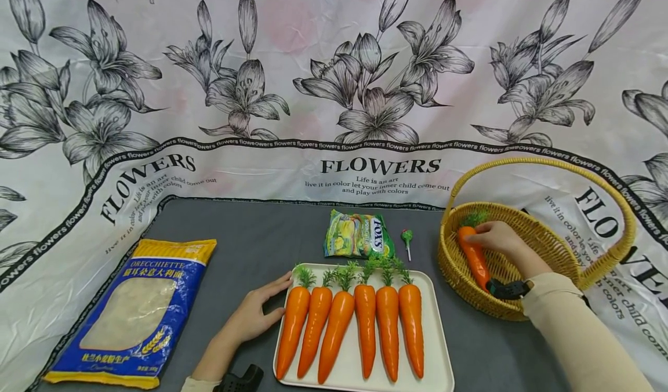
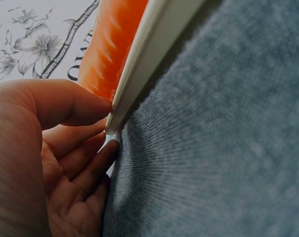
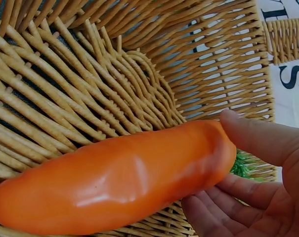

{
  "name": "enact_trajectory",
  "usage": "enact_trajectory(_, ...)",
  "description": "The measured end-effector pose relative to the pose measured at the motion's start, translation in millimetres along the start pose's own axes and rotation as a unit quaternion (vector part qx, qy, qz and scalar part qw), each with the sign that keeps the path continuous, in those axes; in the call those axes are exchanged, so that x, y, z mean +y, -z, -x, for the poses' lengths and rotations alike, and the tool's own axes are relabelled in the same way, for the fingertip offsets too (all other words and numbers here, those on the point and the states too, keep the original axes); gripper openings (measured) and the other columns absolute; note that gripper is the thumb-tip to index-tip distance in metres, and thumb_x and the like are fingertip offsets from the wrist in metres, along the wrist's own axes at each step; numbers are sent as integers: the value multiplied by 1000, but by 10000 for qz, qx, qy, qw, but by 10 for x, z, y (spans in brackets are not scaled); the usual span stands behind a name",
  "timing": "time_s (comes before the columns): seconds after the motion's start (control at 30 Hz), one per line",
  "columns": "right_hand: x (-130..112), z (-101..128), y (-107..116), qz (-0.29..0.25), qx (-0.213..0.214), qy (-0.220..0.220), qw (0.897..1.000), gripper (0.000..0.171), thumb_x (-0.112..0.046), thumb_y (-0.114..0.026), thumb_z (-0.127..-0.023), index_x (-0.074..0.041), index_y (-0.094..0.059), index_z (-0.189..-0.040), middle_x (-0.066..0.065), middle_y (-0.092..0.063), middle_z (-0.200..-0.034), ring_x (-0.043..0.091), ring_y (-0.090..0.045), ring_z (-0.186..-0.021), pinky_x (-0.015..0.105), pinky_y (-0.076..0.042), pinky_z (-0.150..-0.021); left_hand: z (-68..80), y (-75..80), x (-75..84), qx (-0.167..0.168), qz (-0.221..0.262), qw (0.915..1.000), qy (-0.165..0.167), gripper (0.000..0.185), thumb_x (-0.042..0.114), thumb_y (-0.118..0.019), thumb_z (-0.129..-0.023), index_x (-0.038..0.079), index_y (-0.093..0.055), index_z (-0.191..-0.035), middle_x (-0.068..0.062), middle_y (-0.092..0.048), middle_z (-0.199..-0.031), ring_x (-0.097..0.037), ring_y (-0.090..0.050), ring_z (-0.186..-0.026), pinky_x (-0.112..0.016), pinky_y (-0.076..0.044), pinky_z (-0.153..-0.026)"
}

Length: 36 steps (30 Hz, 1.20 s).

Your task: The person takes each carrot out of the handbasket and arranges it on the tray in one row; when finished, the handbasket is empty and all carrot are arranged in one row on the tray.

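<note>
Nearest us, the white tray (image 1: 438, 345) on the table (image 1: 250, 247) carries six carrots in a row; our left hand (image 1: 258, 314), fingers relaxed, steadies its corner. Our right hand (image 1: 498, 238) curls around a seventh carrot (image 1: 474, 257) lying inside the wicker basket (image 1: 553, 235).

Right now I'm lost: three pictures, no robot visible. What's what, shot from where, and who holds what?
No machine: a person works with bare hands, wearing three cameras. The head view looks down on a grey table. One wrist view shows the left hand touching the edge of a white tray; the other shows the right hand gripping a carrot inside a wicker basket. The tray holds six carrots. Also on the table: a blue pasta bag, a green candy packet and a small lollipop.
</note>
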State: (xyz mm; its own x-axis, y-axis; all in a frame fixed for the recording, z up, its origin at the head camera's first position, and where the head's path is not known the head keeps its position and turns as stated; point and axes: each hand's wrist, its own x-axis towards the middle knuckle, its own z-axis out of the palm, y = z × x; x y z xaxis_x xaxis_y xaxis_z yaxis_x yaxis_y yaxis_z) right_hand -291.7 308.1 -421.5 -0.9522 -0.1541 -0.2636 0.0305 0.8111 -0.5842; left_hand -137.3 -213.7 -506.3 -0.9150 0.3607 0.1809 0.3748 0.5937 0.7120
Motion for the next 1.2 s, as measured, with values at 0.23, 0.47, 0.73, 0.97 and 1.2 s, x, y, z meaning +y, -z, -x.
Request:
enact_trajectory(0.23, -14, -47, -58, 70, -5, -181, 9998, 79, -47, -59, -81, 17, -41, -123, 35, -45, -118, 39, -51, -98, 42, -46, -76, 12, -20, -4, 37, -23, 10000, -34, 53, 21, -61, -82, 23, -46, -132, 8, -37, -141, -15, -38, -127, -46, -38, -97)
enact_trajectory(0.47, 2, -26, -19, 173, -33, -209, 9996, 81, -47, -60, -80, 17, -39, -125, 37, -41, -123, 43, -47, -103, 44, -45, -79, 24, -36, -7, 56, -78, 9999, -50, 53, 20, -62, -81, 23, -46, -132, 8, -37, -141, -14, -39, -126, -45, -39, -97)
enact_trajectory(0.73, 29, 112, 91, -889, -9, 177, 9959, 76, -41, -55, -86, 15, -30, -132, 33, -40, -126, 27, -54, -100, 42, -47, -85, 27, -12, 18, 87, -20, 9999, -119, 51, 23, -61, -83, 19, -48, -131, 5, -39, -140, -16, -40, -125, -45, -39, -96)
enact_trajectory(0.97, 24, 256, 207, -2032, -10, 625, 9771, 70, -31, -52, -90, 12, -21, -136, 16, -41, -125, -11, -51, -86, 15, -47, -80, 26, -6, 7, 64, -18, 9999, -103, 50, 23, -60, -83, 20, -47, -132, 5, -38, -141, -16, -39, -126, -46, -39, -97)
enact_trajectory(1.2, 8, 386, 316, -3563, 30, 1255, 9259, 33, -8, -52, -90, -4, -40, -121, -12, -57, -100, -1, -59, -87, 13, -48, -76, 6, -7, -5, 72, -10, 9997, -217, 50, 29, -59, -85, 19, -46, -133, 4, -38, -141, -17, -40, -126, -46, -39, -96)
